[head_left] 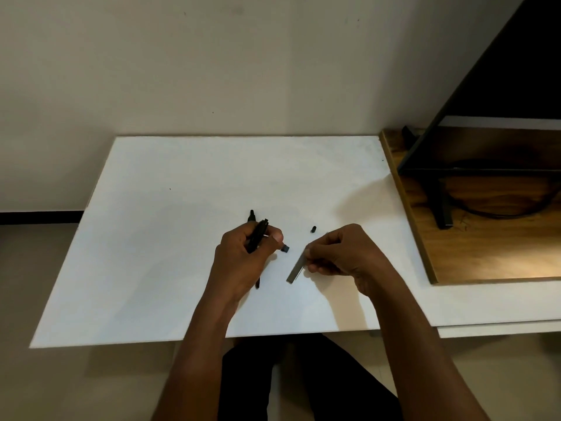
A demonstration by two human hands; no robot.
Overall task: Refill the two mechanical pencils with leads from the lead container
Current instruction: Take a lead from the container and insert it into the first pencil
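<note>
Your left hand [243, 256] is closed around a slim black mechanical pencil [258, 235], fingers curled over the barrel and thumb pressed along its side. The pencil is tilted, its upper end poking out above your knuckles toward the far edge of the white board [151, 238].

A second black mechanical pencil [251, 216] lies flat on the board beneath that hand. One end shows just beyond your fingers and a thin bit of it shows again below your palm. Whether your hand touches it cannot be told.

Just right of your left thumb, a small dark square cap [285, 248] sits on the board, close to the thumb tip. Farther right and slightly back, a small black rounded cap [313, 229] stands alone, apart from both hands.

Your right hand [340, 253] pinches a narrow grey rectangular lead container [296, 268] between thumb and fingertips, gripping its upper portion. The container slants down and to the left, its lower end near or on the board; contact is unclear. Whether it is open is too small to tell.

The two hands are near each other but not touching, both over the middle of the board.

The board rests on a white table [485, 326]. To the right, a brown wooden panel [473, 253] lies on the table, with a black metal frame [437, 208] and a dark cable [485, 212] on it.
</note>
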